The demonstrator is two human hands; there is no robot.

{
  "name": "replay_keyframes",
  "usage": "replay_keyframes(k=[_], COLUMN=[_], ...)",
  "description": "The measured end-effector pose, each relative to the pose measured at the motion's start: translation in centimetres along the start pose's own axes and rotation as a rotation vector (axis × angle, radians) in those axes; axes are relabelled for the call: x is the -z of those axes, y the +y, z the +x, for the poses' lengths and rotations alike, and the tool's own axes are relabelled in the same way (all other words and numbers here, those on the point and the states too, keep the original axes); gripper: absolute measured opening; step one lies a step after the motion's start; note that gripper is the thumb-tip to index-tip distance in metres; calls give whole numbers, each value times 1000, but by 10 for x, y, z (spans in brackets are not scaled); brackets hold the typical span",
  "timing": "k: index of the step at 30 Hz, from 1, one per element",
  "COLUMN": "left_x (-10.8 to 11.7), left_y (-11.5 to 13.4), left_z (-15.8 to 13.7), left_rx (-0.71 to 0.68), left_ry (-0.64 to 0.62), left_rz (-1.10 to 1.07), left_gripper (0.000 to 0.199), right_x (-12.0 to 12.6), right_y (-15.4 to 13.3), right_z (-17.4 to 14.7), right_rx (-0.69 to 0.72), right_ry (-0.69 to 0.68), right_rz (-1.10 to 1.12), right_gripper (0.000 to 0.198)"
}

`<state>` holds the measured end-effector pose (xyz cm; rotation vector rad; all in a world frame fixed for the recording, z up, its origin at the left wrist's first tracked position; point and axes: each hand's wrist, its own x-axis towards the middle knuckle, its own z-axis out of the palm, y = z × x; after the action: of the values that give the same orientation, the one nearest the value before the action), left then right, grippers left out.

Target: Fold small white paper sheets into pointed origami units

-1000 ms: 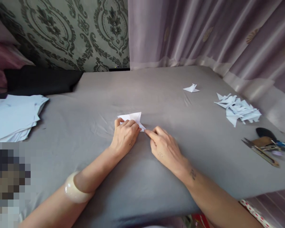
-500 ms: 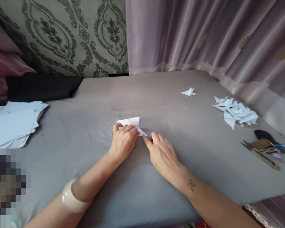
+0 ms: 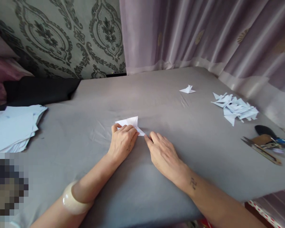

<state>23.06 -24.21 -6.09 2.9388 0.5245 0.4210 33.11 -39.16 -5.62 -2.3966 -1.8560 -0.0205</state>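
Since half a second before, the right hand (image 3: pixel 165 155) had slid its forefinger to the right tip of the folded paper (image 3: pixel 131 121), its other fingers loosely bent. Grey cloth (image 3: pixel 156 104) spread across the frame, below a purple curtain (image 3: pixel 180 31) at upper right. I saw stacked sheets (image 3: pixel 14 126) far left, heaped folded pieces (image 3: pixel 237 108) at right. Mid-frame, the left hand (image 3: pixel 123 141) curled over the paper; whether either hand pinched it, I couldn't tell. One small folded piece (image 3: pixel 188 90) lay right of upper centre.
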Motion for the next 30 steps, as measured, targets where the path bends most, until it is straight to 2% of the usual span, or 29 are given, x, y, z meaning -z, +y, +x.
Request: replay_keyframes(k=[3,6,11,18,26,30], left_x=[1,2,2,2,7,11], left_y=[1,1,0,1,-10,-14], left_z=[0,0,0,-1,-7,-7], left_rx=[3,2,-11,14,83,71], left_ry=[-4,1,-9,-16,10,-36], left_rz=[-5,-5,-11,-14,-63,-61], left_gripper=[28,27,27,26,17,20], right_x=[2,5,-2,-9,-7,-6], right_y=[2,1,-10,-17,-17,-17], right_z=[0,2,6,8,9,10], right_rx=[-23,-47,32,17,-15,-16], right_ry=[6,69,184,69,103,104], right_rz=[70,199,307,240,270,311], right_gripper=[34,35,45,44,33,30])
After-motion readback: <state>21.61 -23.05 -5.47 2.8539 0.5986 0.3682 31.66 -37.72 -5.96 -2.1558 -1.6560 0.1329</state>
